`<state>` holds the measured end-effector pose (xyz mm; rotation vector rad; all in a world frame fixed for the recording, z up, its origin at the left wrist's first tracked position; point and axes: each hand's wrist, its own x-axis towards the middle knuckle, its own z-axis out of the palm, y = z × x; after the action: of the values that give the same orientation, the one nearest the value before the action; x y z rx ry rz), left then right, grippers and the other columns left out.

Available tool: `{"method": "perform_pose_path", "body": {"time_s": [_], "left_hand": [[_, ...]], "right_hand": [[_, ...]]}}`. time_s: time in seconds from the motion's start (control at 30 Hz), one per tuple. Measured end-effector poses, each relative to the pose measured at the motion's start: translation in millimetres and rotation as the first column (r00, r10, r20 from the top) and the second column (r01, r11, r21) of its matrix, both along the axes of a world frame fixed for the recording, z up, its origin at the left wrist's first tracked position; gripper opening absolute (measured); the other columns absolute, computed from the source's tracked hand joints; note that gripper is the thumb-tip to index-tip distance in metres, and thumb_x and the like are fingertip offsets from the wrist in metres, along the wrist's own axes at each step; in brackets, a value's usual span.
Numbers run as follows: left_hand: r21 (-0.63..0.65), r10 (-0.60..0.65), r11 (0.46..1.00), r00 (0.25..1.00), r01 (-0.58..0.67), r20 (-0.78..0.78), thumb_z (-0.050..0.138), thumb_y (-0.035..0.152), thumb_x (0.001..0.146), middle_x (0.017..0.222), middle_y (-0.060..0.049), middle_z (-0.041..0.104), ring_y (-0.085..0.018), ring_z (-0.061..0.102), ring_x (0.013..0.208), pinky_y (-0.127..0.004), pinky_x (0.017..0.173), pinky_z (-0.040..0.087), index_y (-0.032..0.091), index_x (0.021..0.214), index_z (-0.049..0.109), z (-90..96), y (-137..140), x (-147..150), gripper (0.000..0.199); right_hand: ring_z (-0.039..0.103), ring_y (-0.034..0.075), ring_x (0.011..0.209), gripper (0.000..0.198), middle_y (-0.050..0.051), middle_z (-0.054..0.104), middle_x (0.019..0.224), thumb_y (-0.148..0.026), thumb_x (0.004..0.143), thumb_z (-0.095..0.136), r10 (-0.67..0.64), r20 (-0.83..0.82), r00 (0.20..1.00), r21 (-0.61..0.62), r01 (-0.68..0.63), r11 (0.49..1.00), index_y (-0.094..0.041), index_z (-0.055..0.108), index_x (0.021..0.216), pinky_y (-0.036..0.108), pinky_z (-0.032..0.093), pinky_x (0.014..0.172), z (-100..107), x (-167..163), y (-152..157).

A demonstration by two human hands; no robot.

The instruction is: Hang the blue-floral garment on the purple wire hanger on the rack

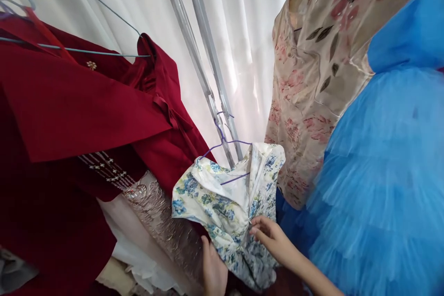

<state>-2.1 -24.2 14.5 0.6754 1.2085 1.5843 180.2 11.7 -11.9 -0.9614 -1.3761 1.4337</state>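
A small white dress with blue and green flowers [222, 222] hangs by its shoulders on a purple wire hanger [225, 141], its back opening spread apart at the top. My right hand [270, 238] pinches the zipper pull [250, 222] between thumb and fingertips, at the lower end of the opening. At the dress's lower left side, my left hand [214, 268] grips the fabric. Its thumb points up, while its other fingers are mostly hidden behind the cloth.
Dark red garments [86, 111] hang at left on a light-blue hanger [86, 50], above embroidered fabric [166, 217]. Metal poles [197, 41] stand before a white curtain [239, 32]. A beige floral dress [294, 92] and a blue tiered tulle dress [374, 171] crowd the right.
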Motion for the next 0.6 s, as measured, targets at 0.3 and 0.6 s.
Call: {"method": "perform_pose_path", "body": {"time_s": [0.3, 0.6], "left_hand": [[0.262, 0.495, 0.869, 0.730, -0.420, -0.471, 0.077, 0.041, 0.073, 0.139, -0.016, 0.053, -0.031, 0.051, 0.130, -0.043, 0.106, 0.043, 0.021, 0.130, 0.049, -15.0, -6.6, -8.8, 0.066], [0.102, 0.061, 0.995, 0.779, 0.004, -0.624, 0.060, 0.037, 0.087, 0.094, -0.010, 0.070, -0.027, 0.068, 0.090, -0.038, 0.081, 0.054, 0.021, 0.102, 0.063, -33.3, 6.6, 35.5, 0.022]], "right_hand": [[0.051, 0.014, 0.049, 0.039, 0.002, 0.064, 0.059, -0.053, 0.085, 0.064, -0.050, -0.006, 0.999, -0.060, 0.049, 0.997, -0.018, 0.056, 0.070, 0.026, 0.038, 0.049, 11.9, -28.0, 4.5], [0.044, 0.009, 0.035, 0.036, -0.001, 0.060, 0.045, -0.049, 0.082, 0.067, 0.008, -0.072, 0.997, -0.151, -0.019, 0.988, -0.018, 0.055, 0.068, 0.021, 0.032, 0.039, 40.4, -36.4, -4.7]]}}
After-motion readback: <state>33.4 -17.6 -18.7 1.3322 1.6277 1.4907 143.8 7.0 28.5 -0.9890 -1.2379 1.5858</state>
